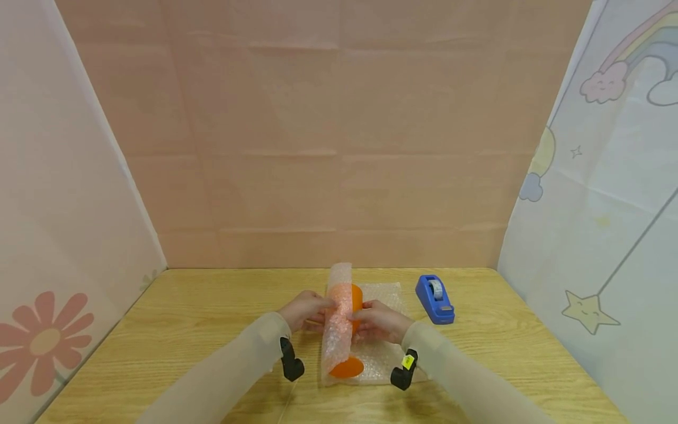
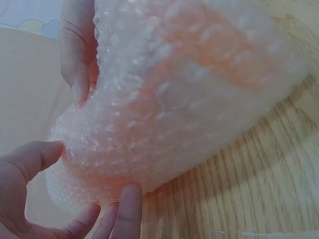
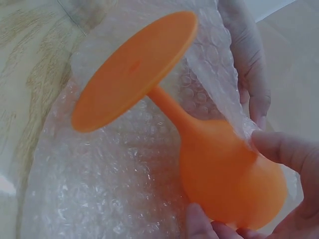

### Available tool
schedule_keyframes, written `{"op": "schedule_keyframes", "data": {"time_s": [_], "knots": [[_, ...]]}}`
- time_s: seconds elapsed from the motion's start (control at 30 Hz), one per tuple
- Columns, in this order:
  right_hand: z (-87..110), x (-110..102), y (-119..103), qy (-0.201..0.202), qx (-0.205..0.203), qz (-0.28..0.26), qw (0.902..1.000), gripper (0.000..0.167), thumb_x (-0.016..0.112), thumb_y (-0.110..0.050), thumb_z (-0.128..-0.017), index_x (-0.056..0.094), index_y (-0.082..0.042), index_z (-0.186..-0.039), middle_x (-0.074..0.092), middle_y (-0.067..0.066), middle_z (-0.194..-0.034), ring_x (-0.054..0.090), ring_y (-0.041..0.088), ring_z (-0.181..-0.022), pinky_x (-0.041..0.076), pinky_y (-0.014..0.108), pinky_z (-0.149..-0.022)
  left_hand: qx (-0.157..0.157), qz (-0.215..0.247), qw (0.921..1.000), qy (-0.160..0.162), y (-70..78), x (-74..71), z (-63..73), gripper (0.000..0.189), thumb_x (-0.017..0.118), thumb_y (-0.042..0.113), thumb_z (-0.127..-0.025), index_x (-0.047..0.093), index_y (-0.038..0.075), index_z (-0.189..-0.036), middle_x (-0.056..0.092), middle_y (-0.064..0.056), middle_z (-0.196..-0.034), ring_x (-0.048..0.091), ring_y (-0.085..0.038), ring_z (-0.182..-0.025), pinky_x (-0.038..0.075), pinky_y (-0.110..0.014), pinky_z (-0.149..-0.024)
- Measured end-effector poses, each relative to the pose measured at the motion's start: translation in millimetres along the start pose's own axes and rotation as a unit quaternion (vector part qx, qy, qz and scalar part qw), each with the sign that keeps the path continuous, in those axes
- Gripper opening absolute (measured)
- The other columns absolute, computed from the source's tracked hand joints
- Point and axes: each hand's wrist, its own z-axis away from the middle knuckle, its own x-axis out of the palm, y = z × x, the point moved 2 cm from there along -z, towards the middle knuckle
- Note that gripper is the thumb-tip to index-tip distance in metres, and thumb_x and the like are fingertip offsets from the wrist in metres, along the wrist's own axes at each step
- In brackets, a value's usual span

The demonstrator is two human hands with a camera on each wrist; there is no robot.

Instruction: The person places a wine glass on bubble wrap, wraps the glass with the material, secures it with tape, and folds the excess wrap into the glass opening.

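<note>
An orange wine glass (image 1: 346, 368) with a wide flat foot lies on its side on a sheet of bubble wrap (image 1: 373, 360), foot toward me. The sheet's left part folds up over the bowl and stem. At the left, my left hand (image 1: 306, 308) holds the wrapped bowl, its thumb and fingers spread round the bubble wrap (image 2: 144, 129). From the other side my right hand (image 1: 385, 321) grips the bowl of the wine glass (image 3: 224, 164), thumb on the wrap's folded edge and fingertips beneath the bowl. The foot and stem show uncovered in the right wrist view.
A blue tape dispenser (image 1: 436, 301) with a roll of clear tape stands right of the wrap on the wooden table (image 1: 222, 330). A pink cloth backdrop (image 1: 339, 176) rises behind the table, with patterned panels at both sides.
</note>
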Motion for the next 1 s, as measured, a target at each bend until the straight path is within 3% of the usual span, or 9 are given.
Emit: {"op": "schedule_keyframes", "data": {"time_s": [0.13,0.4,0.67,1.0], "knots": [[1.1,-0.6,0.7,0.002,0.005,0.015,0.9999,0.051,0.065,-0.021,-0.09,0.042,0.007,-0.126,0.062,0.011,-0.102,0.061,0.018,-0.082,0.053,0.031,-0.079,0.002,0.0,1.0,-0.002,-1.2,0.7,-0.8,0.038,0.071,0.029,-0.086,0.049,0.002,-0.102,0.057,-0.01,-0.091,0.06,-0.02,-0.075,0.058,-0.036,-0.071],[5.0,-4.1,2.1,0.034,0.025,0.018,0.999,0.061,0.066,-0.022,-0.089,0.036,0.007,-0.133,0.06,0.014,-0.11,0.062,0.023,-0.09,0.053,0.035,-0.082,0.003,-0.017,0.9998,-0.006,-2.5,1.9,-2.0,0.048,0.067,0.039,-0.089,0.049,0.0,-0.11,0.059,-0.013,-0.096,0.063,-0.022,-0.078,0.058,-0.036,-0.073],[2.4,-8.6,5.8,0.005,0.023,-0.014,0.9996,0.063,0.066,-0.02,-0.089,0.032,0.007,-0.134,0.06,0.004,-0.096,0.06,0.016,-0.078,0.053,0.03,-0.076,0.0,-0.008,0.9999,-0.008,-0.9,3.3,-0.5,0.046,0.064,0.036,-0.09,0.049,0.0,-0.113,0.06,-0.014,-0.096,0.064,-0.023,-0.078,0.059,-0.036,-0.072],[1.4,-12.3,4.5,-0.018,0.026,-0.025,0.9992,0.042,0.064,-0.019,-0.09,0.043,0.002,-0.119,0.059,0.002,-0.089,0.058,0.014,-0.077,0.053,0.03,-0.079,0.01,0.005,0.9998,-0.015,0.8,3.9,2.0,0.034,0.068,0.024,-0.09,0.051,0.0,-0.108,0.058,-0.014,-0.099,0.061,-0.026,-0.084,0.058,-0.037,-0.073]]}}
